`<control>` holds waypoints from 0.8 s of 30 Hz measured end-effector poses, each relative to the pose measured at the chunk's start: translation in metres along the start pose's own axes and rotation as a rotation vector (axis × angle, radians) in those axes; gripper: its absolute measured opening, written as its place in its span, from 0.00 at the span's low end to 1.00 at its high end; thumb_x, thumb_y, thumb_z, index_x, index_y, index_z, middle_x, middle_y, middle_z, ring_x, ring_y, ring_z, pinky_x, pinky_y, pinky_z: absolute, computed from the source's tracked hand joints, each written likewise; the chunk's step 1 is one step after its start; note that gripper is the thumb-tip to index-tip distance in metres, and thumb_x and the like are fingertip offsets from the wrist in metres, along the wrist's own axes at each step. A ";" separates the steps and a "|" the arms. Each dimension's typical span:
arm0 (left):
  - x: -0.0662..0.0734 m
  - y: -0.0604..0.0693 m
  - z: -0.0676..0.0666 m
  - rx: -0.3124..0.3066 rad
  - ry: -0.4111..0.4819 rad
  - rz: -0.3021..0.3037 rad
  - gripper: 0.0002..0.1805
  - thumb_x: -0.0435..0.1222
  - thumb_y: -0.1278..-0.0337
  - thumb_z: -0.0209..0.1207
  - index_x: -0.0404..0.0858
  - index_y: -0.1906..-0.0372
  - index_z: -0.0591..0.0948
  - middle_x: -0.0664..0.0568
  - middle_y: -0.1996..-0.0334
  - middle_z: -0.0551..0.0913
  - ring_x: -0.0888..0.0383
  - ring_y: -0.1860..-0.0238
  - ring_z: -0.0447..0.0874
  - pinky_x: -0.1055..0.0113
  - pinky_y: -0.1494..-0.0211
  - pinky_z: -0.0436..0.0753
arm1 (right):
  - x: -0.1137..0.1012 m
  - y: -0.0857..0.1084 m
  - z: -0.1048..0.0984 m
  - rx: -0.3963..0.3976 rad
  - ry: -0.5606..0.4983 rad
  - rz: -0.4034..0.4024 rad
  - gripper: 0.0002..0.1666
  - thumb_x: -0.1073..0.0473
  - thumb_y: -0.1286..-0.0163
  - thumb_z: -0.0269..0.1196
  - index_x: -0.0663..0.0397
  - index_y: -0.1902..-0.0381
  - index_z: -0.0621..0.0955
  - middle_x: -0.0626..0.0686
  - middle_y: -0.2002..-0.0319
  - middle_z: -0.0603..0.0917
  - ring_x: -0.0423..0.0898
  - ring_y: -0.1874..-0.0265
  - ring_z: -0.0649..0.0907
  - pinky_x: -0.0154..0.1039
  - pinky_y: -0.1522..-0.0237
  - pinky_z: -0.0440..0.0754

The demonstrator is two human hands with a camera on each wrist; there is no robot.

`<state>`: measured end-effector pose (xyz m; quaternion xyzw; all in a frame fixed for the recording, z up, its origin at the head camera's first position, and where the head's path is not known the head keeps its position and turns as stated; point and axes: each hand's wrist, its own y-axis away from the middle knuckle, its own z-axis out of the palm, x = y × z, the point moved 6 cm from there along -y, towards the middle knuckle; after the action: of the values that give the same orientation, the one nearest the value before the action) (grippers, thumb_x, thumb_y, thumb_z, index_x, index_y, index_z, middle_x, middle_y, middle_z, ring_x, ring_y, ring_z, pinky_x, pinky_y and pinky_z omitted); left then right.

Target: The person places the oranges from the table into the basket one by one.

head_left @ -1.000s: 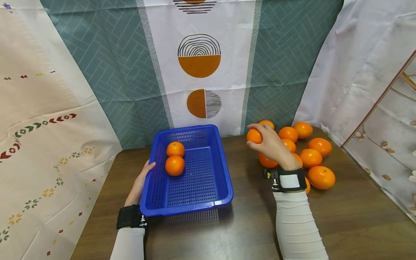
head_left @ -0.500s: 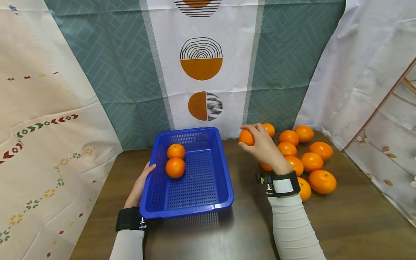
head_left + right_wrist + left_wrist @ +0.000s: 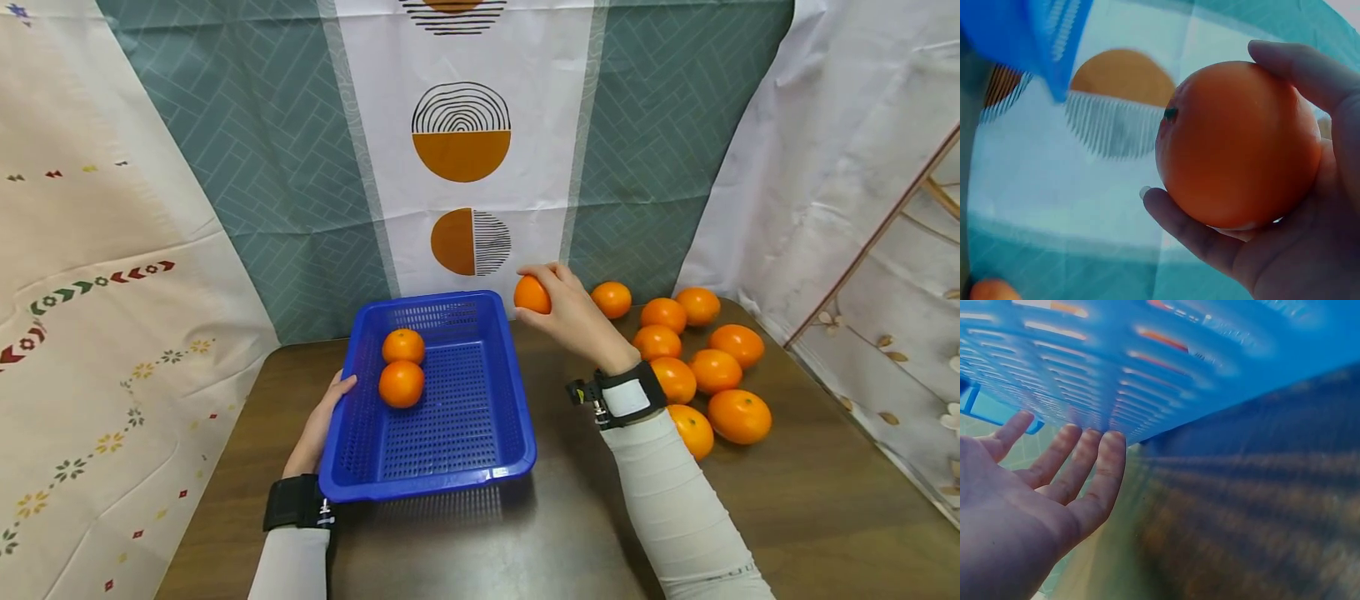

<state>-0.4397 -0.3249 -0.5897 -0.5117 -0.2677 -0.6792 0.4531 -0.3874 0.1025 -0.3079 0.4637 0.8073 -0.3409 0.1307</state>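
Note:
My right hand (image 3: pixel 576 321) grips an orange (image 3: pixel 532 295) between thumb and fingers, just past the back right corner of a blue plastic basket (image 3: pixel 517 392). In the right wrist view, this orange (image 3: pixel 1238 144) shows a small green stem spot. My left hand (image 3: pixel 318 425) rests at the basket's left side. In the left wrist view the left hand (image 3: pixel 1041 494) has its fingers extended, fingertips against the outside of the slotted basket wall (image 3: pixel 1085 375). Two oranges, a rear one (image 3: pixel 403 346) and a front one (image 3: pixel 401 384), touch each other inside the basket, towards its left.
Several loose oranges (image 3: pixel 715 371) lie grouped on the right of the brown wooden table (image 3: pixel 592 533). A patterned cloth (image 3: pixel 461 225) hangs directly behind the table. Other cloths stand at the left (image 3: pixel 120 333) and right (image 3: pixel 847 250) sides.
My right hand has carried its orange leftwards from the group to near the basket's back right corner. The left hand, basket and the two oranges inside stay in place.

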 end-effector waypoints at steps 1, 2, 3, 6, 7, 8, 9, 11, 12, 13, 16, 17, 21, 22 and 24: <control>0.017 0.015 0.032 0.028 -0.042 -0.029 0.32 0.51 0.18 0.46 0.59 0.17 0.54 0.45 0.31 0.73 0.45 0.39 0.79 0.50 0.42 0.83 | -0.005 -0.004 0.000 -0.009 -0.012 -0.007 0.34 0.50 0.29 0.70 0.52 0.30 0.74 0.61 0.42 0.73 0.59 0.48 0.77 0.52 0.50 0.83; 0.034 0.029 0.062 0.069 -0.084 -0.070 0.33 0.54 0.17 0.43 0.61 0.17 0.49 0.45 0.29 0.69 0.43 0.38 0.77 0.48 0.41 0.82 | -0.010 -0.008 0.001 -0.020 -0.027 -0.012 0.34 0.50 0.29 0.70 0.52 0.29 0.74 0.61 0.42 0.73 0.59 0.49 0.77 0.52 0.50 0.83; 0.049 0.043 0.090 0.127 -0.123 -0.123 0.34 0.57 0.17 0.40 0.63 0.17 0.44 0.45 0.28 0.65 0.43 0.37 0.74 0.46 0.40 0.81 | -0.015 -0.012 0.002 -0.032 -0.041 -0.015 0.34 0.50 0.29 0.70 0.52 0.29 0.74 0.61 0.41 0.73 0.58 0.49 0.78 0.52 0.50 0.83; 0.078 0.057 0.133 0.211 -0.153 -0.173 0.33 0.54 0.15 0.35 0.59 0.16 0.40 0.45 0.26 0.61 0.44 0.35 0.72 0.49 0.37 0.79 | -0.029 -0.024 0.007 -0.056 -0.071 -0.010 0.35 0.49 0.28 0.69 0.52 0.29 0.73 0.62 0.40 0.72 0.57 0.49 0.78 0.51 0.50 0.85; 0.083 0.058 0.140 0.229 -0.151 -0.183 0.33 0.53 0.14 0.35 0.57 0.16 0.40 0.45 0.26 0.60 0.44 0.34 0.71 0.50 0.36 0.78 | -0.034 -0.028 0.009 -0.062 -0.077 -0.005 0.35 0.49 0.28 0.69 0.53 0.28 0.73 0.63 0.39 0.72 0.57 0.49 0.78 0.51 0.50 0.85; 0.086 0.059 0.144 0.232 -0.154 -0.191 0.32 0.52 0.14 0.34 0.57 0.16 0.40 0.44 0.26 0.59 0.44 0.34 0.71 0.51 0.36 0.77 | -0.037 -0.031 0.012 -0.066 -0.086 0.001 0.35 0.49 0.28 0.69 0.53 0.28 0.72 0.63 0.38 0.72 0.57 0.48 0.78 0.51 0.49 0.85; 0.087 0.059 0.146 0.236 -0.155 -0.198 0.32 0.52 0.14 0.33 0.56 0.16 0.39 0.44 0.25 0.58 0.44 0.33 0.70 0.51 0.35 0.77 | -0.040 -0.034 0.015 -0.069 -0.093 0.006 0.35 0.49 0.27 0.69 0.53 0.28 0.72 0.63 0.38 0.72 0.57 0.48 0.78 0.50 0.49 0.85; 0.087 0.059 0.146 0.229 -0.159 -0.199 0.33 0.53 0.14 0.34 0.57 0.16 0.40 0.42 0.25 0.58 0.43 0.33 0.69 0.51 0.36 0.77 | -0.046 -0.041 0.023 -0.078 -0.107 0.013 0.34 0.49 0.27 0.69 0.52 0.29 0.73 0.63 0.38 0.72 0.57 0.48 0.78 0.49 0.50 0.85; 0.087 0.059 0.145 0.224 -0.157 -0.194 0.33 0.54 0.14 0.35 0.57 0.16 0.41 0.42 0.25 0.58 0.43 0.33 0.70 0.52 0.36 0.78 | -0.049 -0.045 0.028 -0.086 -0.116 0.014 0.34 0.49 0.28 0.69 0.52 0.29 0.73 0.63 0.38 0.72 0.57 0.49 0.79 0.48 0.50 0.86; 0.085 0.059 0.143 0.219 -0.154 -0.191 0.33 0.55 0.15 0.36 0.58 0.16 0.41 0.41 0.25 0.58 0.43 0.33 0.70 0.52 0.36 0.78 | -0.051 -0.048 0.033 -0.094 -0.126 0.014 0.34 0.49 0.28 0.69 0.52 0.29 0.73 0.63 0.38 0.72 0.56 0.49 0.79 0.48 0.50 0.86; 0.082 0.058 0.139 0.221 -0.145 -0.187 0.34 0.57 0.17 0.39 0.60 0.17 0.43 0.40 0.25 0.59 0.42 0.33 0.70 0.53 0.37 0.79 | -0.057 -0.056 0.049 -0.132 -0.152 0.017 0.33 0.48 0.28 0.69 0.51 0.30 0.74 0.62 0.40 0.72 0.55 0.51 0.81 0.46 0.52 0.86; 0.081 0.058 0.138 0.226 -0.141 -0.187 0.34 0.57 0.17 0.39 0.60 0.17 0.43 0.40 0.25 0.58 0.42 0.33 0.70 0.53 0.37 0.79 | -0.058 -0.058 0.055 -0.146 -0.161 0.021 0.33 0.48 0.28 0.68 0.51 0.30 0.74 0.61 0.40 0.72 0.54 0.52 0.81 0.45 0.52 0.86; 0.077 0.056 0.133 0.241 -0.145 -0.189 0.33 0.57 0.16 0.38 0.60 0.17 0.43 0.41 0.25 0.58 0.43 0.34 0.70 0.53 0.38 0.79 | -0.059 -0.065 0.079 -0.197 -0.208 0.042 0.33 0.47 0.26 0.67 0.52 0.29 0.73 0.61 0.43 0.73 0.53 0.51 0.80 0.42 0.54 0.85; 0.076 0.056 0.132 0.243 -0.145 -0.190 0.33 0.56 0.16 0.38 0.60 0.17 0.43 0.42 0.25 0.58 0.44 0.34 0.71 0.53 0.38 0.79 | -0.058 -0.067 0.085 -0.204 -0.220 0.048 0.33 0.47 0.26 0.66 0.52 0.29 0.73 0.61 0.43 0.74 0.53 0.50 0.79 0.42 0.55 0.85; 0.076 0.055 0.133 0.232 -0.142 -0.177 0.33 0.55 0.15 0.37 0.59 0.16 0.43 0.43 0.27 0.61 0.46 0.36 0.73 0.55 0.39 0.80 | -0.055 -0.069 0.096 -0.208 -0.241 0.062 0.33 0.47 0.25 0.65 0.53 0.29 0.72 0.61 0.43 0.74 0.53 0.49 0.78 0.41 0.56 0.84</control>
<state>-0.3358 -0.2651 -0.4792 -0.4768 -0.4199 -0.6431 0.4275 -0.4259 -0.0217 -0.3195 0.4279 0.8022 -0.3043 0.2843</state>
